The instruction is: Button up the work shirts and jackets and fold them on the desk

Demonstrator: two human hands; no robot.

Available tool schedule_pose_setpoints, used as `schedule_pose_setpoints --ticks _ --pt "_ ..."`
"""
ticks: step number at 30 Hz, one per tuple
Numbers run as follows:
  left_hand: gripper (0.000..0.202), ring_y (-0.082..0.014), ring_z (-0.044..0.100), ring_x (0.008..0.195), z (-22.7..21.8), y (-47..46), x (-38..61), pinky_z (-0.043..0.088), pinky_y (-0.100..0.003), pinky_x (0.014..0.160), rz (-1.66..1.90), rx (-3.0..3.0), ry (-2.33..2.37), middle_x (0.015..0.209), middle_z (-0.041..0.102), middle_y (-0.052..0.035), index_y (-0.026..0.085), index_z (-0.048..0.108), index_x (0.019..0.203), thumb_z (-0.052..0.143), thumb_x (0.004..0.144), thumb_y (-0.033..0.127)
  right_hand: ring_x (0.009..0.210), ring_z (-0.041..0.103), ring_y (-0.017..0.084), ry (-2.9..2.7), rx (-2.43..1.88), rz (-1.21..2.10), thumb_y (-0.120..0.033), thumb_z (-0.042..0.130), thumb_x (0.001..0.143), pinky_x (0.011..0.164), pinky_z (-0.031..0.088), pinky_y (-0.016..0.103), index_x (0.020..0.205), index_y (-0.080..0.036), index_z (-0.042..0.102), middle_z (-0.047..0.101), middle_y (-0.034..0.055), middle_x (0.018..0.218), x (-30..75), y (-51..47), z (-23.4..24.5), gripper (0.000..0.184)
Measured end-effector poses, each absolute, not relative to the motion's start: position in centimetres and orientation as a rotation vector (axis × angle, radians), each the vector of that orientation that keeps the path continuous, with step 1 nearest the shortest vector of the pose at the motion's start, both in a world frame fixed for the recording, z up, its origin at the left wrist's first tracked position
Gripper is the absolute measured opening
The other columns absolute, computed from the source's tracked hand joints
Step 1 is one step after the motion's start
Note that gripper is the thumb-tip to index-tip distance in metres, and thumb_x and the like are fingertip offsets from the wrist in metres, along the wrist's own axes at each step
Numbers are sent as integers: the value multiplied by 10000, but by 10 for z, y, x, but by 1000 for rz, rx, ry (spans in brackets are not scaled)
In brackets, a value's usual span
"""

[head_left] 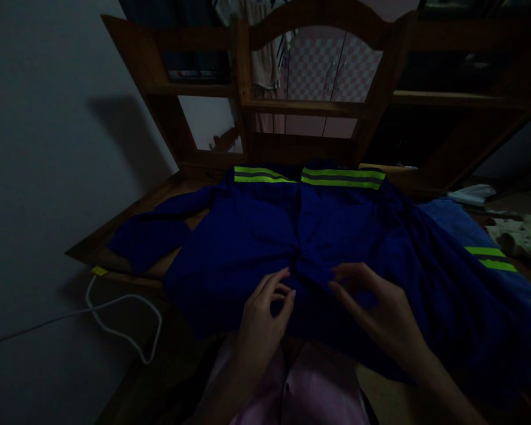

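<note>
A dark blue work jacket (256,230) with yellow-green reflective stripes lies spread front-up on a wooden table (115,227). My left hand (265,313) hovers over the jacket's lower middle, fingers curled and apart, holding nothing. My right hand (376,307) is just to its right, fingers bent and spread above the cloth near the front opening. Neither hand grips the fabric. One sleeve (154,233) stretches out to the left.
A wooden dresser frame with a mirror (318,88) rises behind the table. More blue cloth with reflective stripes (491,260) lies at the right, with pale cloth (522,236) beyond. A white cable (119,319) loops on the floor at the left. Pink cloth (314,389) covers my lap.
</note>
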State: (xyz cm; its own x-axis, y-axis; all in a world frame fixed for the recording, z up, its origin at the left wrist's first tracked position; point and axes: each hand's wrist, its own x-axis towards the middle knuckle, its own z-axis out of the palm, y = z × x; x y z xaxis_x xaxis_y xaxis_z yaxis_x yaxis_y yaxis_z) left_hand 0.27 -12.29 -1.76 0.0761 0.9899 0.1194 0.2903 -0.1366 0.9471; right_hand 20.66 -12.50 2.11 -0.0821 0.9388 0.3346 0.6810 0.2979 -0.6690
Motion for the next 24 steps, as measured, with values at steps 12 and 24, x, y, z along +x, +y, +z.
schedule_pose_setpoints --ticks 12,24 --pt "368 -91 530 611 -5 -101 13 400 -213 562 706 1073 787 771 582 -38 124 599 1125 562 845 360 885 637 221 -2123 -1714 -155 -438 510 886 703 521 326 1179 -205 549 576 103 1165 223 -154 -39 377" --pt "357 -60 471 536 -11 -134 11 325 -175 484 542 1291 883 750 621 -5 142 635 1057 690 719 242 982 612 211 -2086 -1331 -51 -241 633 798 792 528 336 1239 -226 507 619 89 1105 224 -180 -29 459"
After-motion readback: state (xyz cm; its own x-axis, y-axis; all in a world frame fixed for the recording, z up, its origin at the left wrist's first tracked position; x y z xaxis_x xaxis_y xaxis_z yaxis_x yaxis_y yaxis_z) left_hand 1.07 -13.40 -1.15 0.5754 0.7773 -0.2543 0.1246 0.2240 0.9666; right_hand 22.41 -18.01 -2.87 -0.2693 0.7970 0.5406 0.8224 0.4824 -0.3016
